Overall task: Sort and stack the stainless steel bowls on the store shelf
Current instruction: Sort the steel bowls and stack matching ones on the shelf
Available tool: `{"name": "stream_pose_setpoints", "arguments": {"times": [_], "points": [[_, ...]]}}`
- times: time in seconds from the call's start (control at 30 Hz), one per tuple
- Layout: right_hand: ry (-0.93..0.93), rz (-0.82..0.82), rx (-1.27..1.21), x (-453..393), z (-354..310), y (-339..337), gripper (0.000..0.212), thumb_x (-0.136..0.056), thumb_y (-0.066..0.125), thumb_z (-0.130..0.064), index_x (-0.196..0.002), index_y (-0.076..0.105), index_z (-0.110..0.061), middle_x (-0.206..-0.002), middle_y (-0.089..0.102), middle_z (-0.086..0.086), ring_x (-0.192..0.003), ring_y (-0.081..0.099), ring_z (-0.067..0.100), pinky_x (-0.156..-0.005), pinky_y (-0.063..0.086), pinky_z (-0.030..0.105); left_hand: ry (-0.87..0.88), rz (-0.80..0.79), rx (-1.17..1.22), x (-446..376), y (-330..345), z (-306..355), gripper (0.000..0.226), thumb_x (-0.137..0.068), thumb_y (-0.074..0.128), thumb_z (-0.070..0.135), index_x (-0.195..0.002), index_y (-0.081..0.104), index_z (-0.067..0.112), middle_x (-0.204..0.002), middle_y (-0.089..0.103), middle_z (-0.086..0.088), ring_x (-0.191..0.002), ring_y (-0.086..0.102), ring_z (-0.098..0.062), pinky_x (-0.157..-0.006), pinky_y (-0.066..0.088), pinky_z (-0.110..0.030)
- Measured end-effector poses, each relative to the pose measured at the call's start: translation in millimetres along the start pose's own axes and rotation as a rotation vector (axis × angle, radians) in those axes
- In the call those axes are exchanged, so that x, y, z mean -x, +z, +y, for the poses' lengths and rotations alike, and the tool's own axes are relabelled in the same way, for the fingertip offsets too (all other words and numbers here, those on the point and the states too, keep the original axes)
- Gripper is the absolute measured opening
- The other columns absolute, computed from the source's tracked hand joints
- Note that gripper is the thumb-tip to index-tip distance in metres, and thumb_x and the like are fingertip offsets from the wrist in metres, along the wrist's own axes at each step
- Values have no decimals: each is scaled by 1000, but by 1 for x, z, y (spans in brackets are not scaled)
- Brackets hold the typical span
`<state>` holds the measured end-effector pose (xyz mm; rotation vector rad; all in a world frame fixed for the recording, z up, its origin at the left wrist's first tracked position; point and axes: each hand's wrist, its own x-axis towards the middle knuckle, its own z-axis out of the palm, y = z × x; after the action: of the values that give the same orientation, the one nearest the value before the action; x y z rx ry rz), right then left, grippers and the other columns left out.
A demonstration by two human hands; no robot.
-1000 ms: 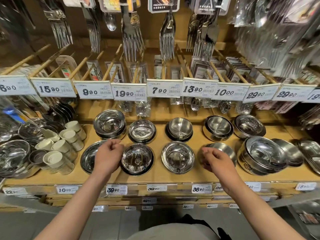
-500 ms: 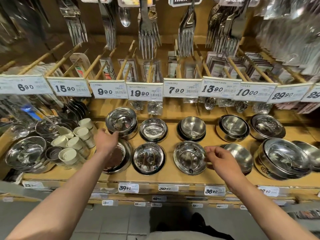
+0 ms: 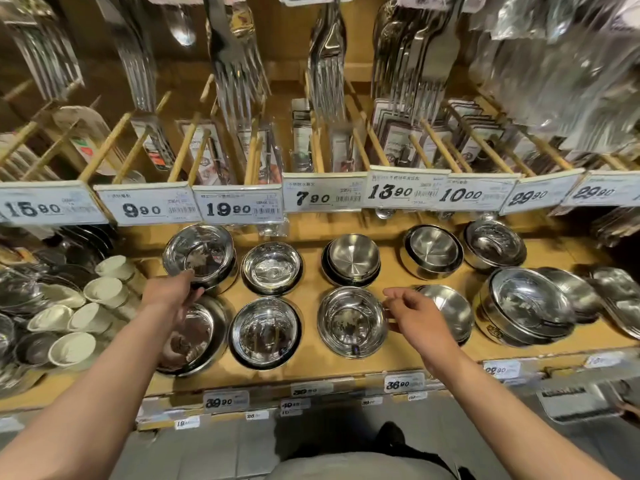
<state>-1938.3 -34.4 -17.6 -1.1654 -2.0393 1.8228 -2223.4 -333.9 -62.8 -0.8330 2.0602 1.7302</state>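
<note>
Both forearms are showing bare to the elbows, with no sleeves, watch or rings visible on the left hand (image 3: pixel 169 292) or right hand (image 3: pixel 420 317). A grey top (image 3: pixel 360 467) is showing below.

Shiny silver bowls (image 3: pixel 351 322), cream cups (image 3: pixel 104 291), tan wooden shelf (image 3: pixel 311 370)

Warm, fairly bright overhead light glares off the steel bowls (image 3: pixel 351 322) beside the fingers, while wide-angle edges bend and blur.

I see shiny steel bowls (image 3: pixel 265 332) upright in two rows on the shelf (image 3: pixel 311 370); a stacked pair (image 3: pixel 201 256) sits just beyond my left fingers (image 3: pixel 188 277).
</note>
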Motion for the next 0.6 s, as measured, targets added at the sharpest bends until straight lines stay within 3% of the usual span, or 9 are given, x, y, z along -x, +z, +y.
{"name": "stream_pose_setpoints", "arguments": {"times": [0.17, 0.33, 0.4, 0.47, 0.53, 0.6], "points": [[-1, -33, -9, -7, -6, 2, 21, -102, 53, -15, -97, 70, -25, -85, 74, -3, -85, 67, 18, -87, 58, 45, 7, 47, 6, -3, -1, 5, 15, -94, 65, 2, -84, 53, 0, -81, 64, -15, -35, 64, -14, -37, 53, -21], [-2, -58, -19, -15, -4, -7, 21, -102, 53, -15, -95, 71, -24, -84, 74, -3, -85, 67, 19, -84, 57, 41, 63, 96, -39, 18, -8, 11, 18, -91, 70, 7, -85, 53, 5, -87, 70, -15, -56, 70, -20, -53, 61, -30], [10, -59, -30, -17, -2, -16, 25, -102, 53, -16, -92, 73, -28, -76, 75, -7, -80, 68, 17, -77, 57, 35, 91, 99, -73, 37, -5, 10, 16, -88, 72, 6, -88, 58, 0, -85, 71, -18, -53, 71, -23, -52, 63, -35], [16, -46, -32, -18, 1, -27, 33, -100, 54, -16, -86, 76, -36, -69, 73, -10, -74, 65, 17, -74, 56, 36, 130, 87, -144, 63, 4, 8, 21, -86, 73, 8, -100, 63, -4, -83, 74, -23, -53, 71, -25, -61, 64, -41], [20, -45, -35, -17, 3, -43, 41, -99, 54, -17, -83, 76, -48, -65, 71, -12, -72, 63, 16, -72, 56, 38, 197, 68, -204, 96, 21, 4, 25, -82, 71, 4, -105, 65, -3, -83, 74, -23, -51, 70, -23, -53, 62, -33], [23, -45, -43, -17, 7, -64, 41, -100, 53, -17, -81, 76, -45, -65, 70, -10, -68, 62, 16, -65, 53, 33, 254, 24, -210, 133, 45, -3, 21, -84, 70, 2, -104, 66, 1, -89, 73, -21, -56, 71, -25, -57, 63, -35]]}}
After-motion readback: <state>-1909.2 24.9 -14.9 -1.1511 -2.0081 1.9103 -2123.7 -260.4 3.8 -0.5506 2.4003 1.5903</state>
